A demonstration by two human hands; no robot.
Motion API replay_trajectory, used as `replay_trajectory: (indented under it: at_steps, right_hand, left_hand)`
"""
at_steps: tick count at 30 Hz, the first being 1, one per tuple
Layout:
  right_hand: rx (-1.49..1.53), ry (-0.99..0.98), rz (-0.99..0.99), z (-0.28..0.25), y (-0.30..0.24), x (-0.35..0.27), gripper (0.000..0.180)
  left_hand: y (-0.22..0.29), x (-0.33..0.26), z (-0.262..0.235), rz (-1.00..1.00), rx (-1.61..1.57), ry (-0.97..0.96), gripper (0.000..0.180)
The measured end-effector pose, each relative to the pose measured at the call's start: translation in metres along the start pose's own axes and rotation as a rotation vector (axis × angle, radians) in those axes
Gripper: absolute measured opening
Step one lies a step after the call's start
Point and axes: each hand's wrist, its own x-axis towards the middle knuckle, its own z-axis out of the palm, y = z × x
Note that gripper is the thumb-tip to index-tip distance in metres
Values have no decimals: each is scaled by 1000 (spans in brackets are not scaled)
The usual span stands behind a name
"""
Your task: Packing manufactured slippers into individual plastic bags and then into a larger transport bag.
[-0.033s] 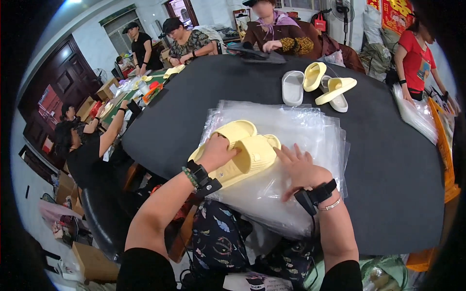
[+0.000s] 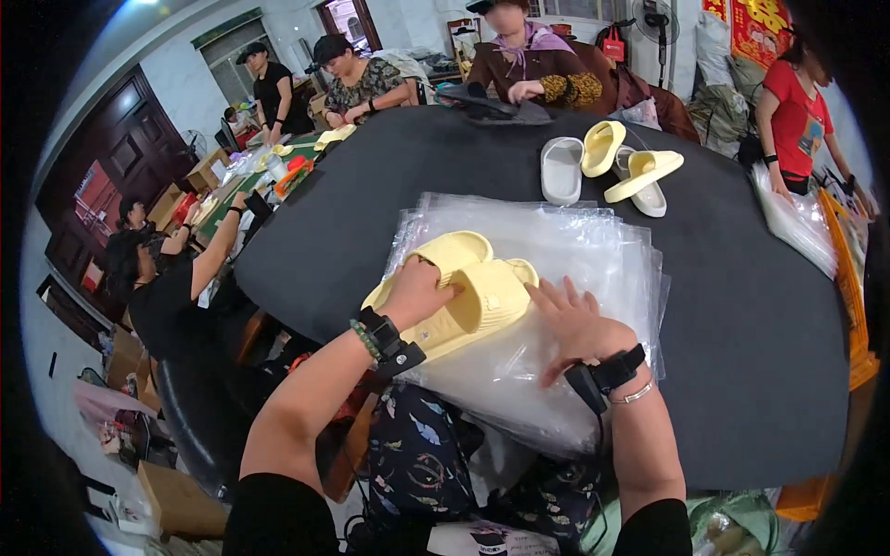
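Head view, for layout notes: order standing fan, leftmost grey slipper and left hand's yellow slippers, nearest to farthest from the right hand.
1. Yellow slippers: left of the right hand.
2. Grey slipper: beyond, roughly ahead.
3. Standing fan: farthest back.

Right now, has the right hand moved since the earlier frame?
No: the right hand shows no visible shift against the black table; same spot beside the yellow slippers.

The room is fairly bright and even, with a lamp (image 2: 144,2) glowing at the upper left rim. White glare streaks the plastic bags (image 2: 514,371); the worktop (image 2: 751,343) looks dark and matte. Soft shade fills the straps of the near slippers (image 2: 496,295), which are reasonably sharp. Fisheye distortion tilts the door (image 2: 120,139), and black swallows the corners.
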Motion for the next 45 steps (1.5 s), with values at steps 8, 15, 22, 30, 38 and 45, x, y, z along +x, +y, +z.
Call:
replay_trajectory:
  at_steps: [8,15,22,30,38,45]
  right_hand:
    - [150,6,117,-6,30,-2,138]
    - [89,7,119,-1,30,3,136]
    - [52,2,79,-1,24,7,134]
    - [80,28,112,3,35,0,136]
    - [70,41,86,5,34,4,135]
    - [-71,7,93,14,41,14,136]
  left_hand:
    - [-8,4,0,52,3,11,49]
    - [-64,41,-76,-86,182,184,47]
    - [-218,105,-179,-383,521,203,52]
    - [-99,57,-75,-94,213,296,51]
    - [96,-12,-27,321,55,26,62]
    - [139,-36,37,269,48,-84,68]
